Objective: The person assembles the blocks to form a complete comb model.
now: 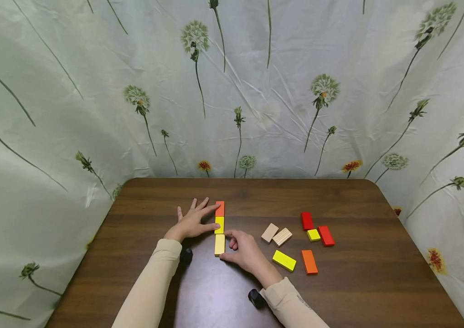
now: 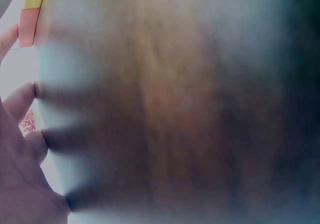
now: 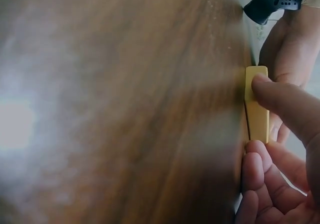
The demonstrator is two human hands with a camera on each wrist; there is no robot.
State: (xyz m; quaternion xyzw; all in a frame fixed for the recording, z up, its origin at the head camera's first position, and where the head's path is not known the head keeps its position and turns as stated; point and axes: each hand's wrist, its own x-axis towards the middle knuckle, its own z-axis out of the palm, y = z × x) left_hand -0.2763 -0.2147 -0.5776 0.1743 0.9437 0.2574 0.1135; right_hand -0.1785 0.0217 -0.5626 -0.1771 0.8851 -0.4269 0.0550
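Three wooden blocks lie end to end in a column in the head view: an orange block (image 1: 220,209) at the far end, a yellow block (image 1: 219,223) in the middle and a pale yellow block (image 1: 219,245) nearest me. My left hand (image 1: 193,223) is spread out on the column's left side; its index fingertip touches the orange block and its thumb the yellow one. From the right, my right hand (image 1: 246,253) pinches the pale yellow block, thumb at the near end and index finger at the far end. The right wrist view shows this pale yellow block (image 3: 258,115) low on the table.
Right of my right hand lie two plain wood blocks (image 1: 283,237), a yellow block (image 1: 284,260), an orange block (image 1: 309,262), two red blocks (image 1: 326,236) and a small yellow block (image 1: 313,235). The brown table (image 1: 363,273) ends before a flowered curtain (image 1: 273,109).
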